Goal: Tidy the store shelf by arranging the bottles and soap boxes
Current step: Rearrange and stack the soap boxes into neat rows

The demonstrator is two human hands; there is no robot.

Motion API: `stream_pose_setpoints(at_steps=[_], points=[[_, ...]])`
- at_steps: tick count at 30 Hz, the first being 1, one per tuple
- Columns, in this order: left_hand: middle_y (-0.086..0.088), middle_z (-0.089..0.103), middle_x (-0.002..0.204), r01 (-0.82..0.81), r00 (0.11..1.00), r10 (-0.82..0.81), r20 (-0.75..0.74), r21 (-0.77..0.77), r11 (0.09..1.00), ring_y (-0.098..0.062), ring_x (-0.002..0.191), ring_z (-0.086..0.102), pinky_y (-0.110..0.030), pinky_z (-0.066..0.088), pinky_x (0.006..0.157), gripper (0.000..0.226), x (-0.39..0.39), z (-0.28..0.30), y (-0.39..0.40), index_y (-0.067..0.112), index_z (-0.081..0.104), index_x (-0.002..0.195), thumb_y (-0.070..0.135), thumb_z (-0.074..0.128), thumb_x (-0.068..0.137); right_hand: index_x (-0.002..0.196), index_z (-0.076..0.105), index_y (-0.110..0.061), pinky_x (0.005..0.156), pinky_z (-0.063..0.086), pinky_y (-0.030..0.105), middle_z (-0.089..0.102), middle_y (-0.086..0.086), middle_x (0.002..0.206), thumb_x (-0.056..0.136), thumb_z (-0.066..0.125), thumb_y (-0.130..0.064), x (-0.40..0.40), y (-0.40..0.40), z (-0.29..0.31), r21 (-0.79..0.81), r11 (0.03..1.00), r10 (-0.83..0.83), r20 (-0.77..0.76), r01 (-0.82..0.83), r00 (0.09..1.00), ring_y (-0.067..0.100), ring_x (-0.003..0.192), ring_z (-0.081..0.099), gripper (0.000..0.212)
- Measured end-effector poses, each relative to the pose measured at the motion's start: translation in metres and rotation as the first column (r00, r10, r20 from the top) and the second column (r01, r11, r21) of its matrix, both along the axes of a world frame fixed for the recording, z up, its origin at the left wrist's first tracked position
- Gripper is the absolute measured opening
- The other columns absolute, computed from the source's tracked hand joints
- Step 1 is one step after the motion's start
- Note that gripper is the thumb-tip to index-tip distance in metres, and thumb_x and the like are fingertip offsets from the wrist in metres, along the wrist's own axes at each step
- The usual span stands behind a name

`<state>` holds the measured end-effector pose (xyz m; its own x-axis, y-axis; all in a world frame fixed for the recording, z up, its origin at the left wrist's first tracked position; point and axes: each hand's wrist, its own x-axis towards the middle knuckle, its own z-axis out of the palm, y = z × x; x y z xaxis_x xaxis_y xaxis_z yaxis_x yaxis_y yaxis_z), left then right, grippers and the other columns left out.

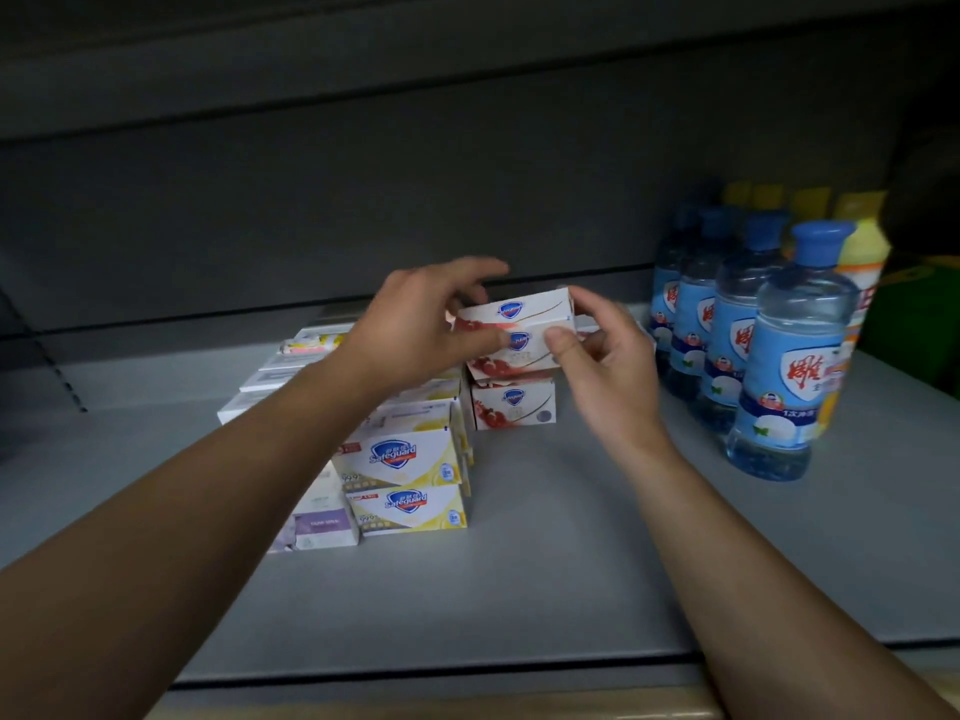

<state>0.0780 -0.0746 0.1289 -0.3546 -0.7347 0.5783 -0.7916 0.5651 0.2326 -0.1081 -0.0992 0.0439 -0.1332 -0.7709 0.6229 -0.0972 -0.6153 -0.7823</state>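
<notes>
Both hands grasp one red-and-white soap box (514, 330): the left hand (415, 324) pinches its left end, thumb on the front face and fingers (483, 270) curled over the top; the right hand (597, 356) pinches the right end with thumb and fingers. The box sits tilted at the top of a short stack of matching boxes (513, 402) near the middle of the shelf (519, 589).

Risk: the box is skewed, and if let go unsquared it could slide off or topple the stack beneath.

Left of it stand stacked yellow Safeguard boxes (405, 480), with a purple box (317, 527) nearest and more white boxes (296, 356) behind. A row of blue-capped bottles (784, 366) stands close on the right; a careless right elbow could knock them.
</notes>
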Motion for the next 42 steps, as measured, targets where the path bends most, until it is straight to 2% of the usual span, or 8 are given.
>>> stream_pose_setpoints(at_steps=[2, 5, 11, 16, 20, 25, 36, 42], points=[[0.004, 0.065, 0.112, -0.02, 0.99, 0.028, 0.135, -0.055, 0.998, -0.011, 0.099, 0.061, -0.031, 0.052, 0.084, 0.053, -0.011, 0.005, -0.006, 0.025, 0.058, 0.131, 0.037, 0.074, 0.082, 0.127, 0.061, -0.024, 0.08, 0.057, 0.048, 0.065, 0.004, 0.118, 0.092, 0.065, -0.017, -0.005, 0.002, 0.004, 0.01, 1.0, -0.018, -0.003, 0.018, 1.0, 0.028, 0.09, 0.067, 0.037], [0.0, 0.061, 0.117, -0.034, 0.973, 0.038, 0.229, -0.02, 0.999, -0.017, 0.106, 0.057, -0.029, 0.044, 0.087, 0.053, -0.026, 0.006, -0.018, 0.021, 0.055, 0.135, 0.036, 0.068, 0.087, 0.127, 0.061, -0.025, 0.073, 0.057, 0.026, 0.062, -0.005, 0.117, 0.091, 0.066, -0.017, -0.02, 0.002, 0.006, 0.028, 0.998, -0.062, -0.047, 0.063, 0.997, 0.005, 0.087, 0.065, 0.038], [0.0, 0.052, 0.109, 0.053, 0.923, -0.079, 0.378, 0.078, 0.996, -0.017, 0.098, 0.054, -0.029, 0.041, 0.08, 0.04, -0.066, -0.001, -0.033, 0.022, 0.062, 0.123, 0.041, 0.063, 0.088, 0.127, 0.063, -0.023, 0.081, 0.043, 0.011, 0.058, -0.016, 0.112, 0.087, 0.07, -0.022, -0.071, 0.0, -0.001, -0.051, 0.979, -0.205, -0.228, 0.199, 0.952, -0.003, 0.096, 0.057, 0.041], [-0.004, 0.052, 0.118, -0.008, 0.898, -0.028, 0.438, 0.08, 0.997, -0.024, 0.106, 0.055, -0.033, 0.044, 0.086, 0.041, -0.086, -0.005, -0.048, 0.02, 0.06, 0.125, 0.041, 0.06, 0.09, 0.139, 0.048, -0.019, 0.086, 0.045, 0.015, 0.054, -0.001, 0.129, 0.089, 0.066, -0.035, -0.09, 0.009, -0.032, 0.064, 0.961, -0.224, -0.387, 0.269, 0.894, 0.016, 0.102, 0.061, 0.056], [-0.005, 0.053, 0.121, -0.088, 0.873, 0.032, 0.486, 0.093, 0.992, -0.026, 0.111, 0.053, -0.037, 0.045, 0.091, 0.042, -0.099, -0.013, -0.059, 0.019, 0.058, 0.128, 0.042, 0.057, 0.093, 0.145, 0.042, -0.016, 0.105, 0.038, 0.03, 0.045, 0.006, 0.143, 0.093, 0.055, -0.049, -0.102, 0.019, -0.061, 0.229, 0.902, -0.028, -0.815, 0.366, 0.579, 0.025, 0.129, 0.045, 0.063], [-0.007, 0.052, 0.12, -0.178, 0.773, 0.111, 0.624, 0.045, 0.983, -0.027, 0.111, 0.054, -0.042, 0.045, 0.09, 0.041, -0.124, -0.022, -0.075, 0.019, 0.057, 0.125, 0.044, 0.053, 0.094, 0.146, 0.041, -0.016, 0.114, 0.03, 0.036, 0.039, 0.004, 0.15, 0.096, 0.039, -0.058, -0.097, 0.024, -0.07, 0.213, 0.901, 0.087, -0.941, 0.377, 0.326, 0.027, 0.137, 0.034, 0.064], [-0.007, 0.052, 0.125, -0.291, 0.667, 0.166, 0.726, 0.048, 0.955, -0.029, 0.117, 0.053, -0.042, 0.041, 0.091, 0.041, -0.163, -0.061, -0.121, 0.019, 0.056, 0.126, 0.042, 0.054, 0.093, 0.144, 0.042, -0.018, 0.116, 0.026, 0.036, 0.04, 0.002, 0.148, 0.095, 0.036, -0.06, -0.099, 0.019, -0.077, 0.205, 0.907, 0.07, -0.936, 0.369, 0.346, 0.025, 0.14, 0.031, 0.065], [-0.012, 0.058, 0.109, -0.258, 0.758, 0.211, 0.618, -0.013, 0.966, -0.033, 0.1, 0.057, -0.036, 0.041, 0.068, 0.023, -0.167, -0.082, -0.134, 0.013, 0.062, 0.108, 0.011, 0.052, 0.088, 0.146, 0.04, -0.019, 0.115, 0.025, 0.035, 0.039, 0.0, 0.149, 0.095, 0.037, -0.056, -0.098, 0.018, -0.08, 0.198, 0.913, 0.052, -0.923, 0.357, 0.38, 0.024, 0.138, 0.031, 0.064]])
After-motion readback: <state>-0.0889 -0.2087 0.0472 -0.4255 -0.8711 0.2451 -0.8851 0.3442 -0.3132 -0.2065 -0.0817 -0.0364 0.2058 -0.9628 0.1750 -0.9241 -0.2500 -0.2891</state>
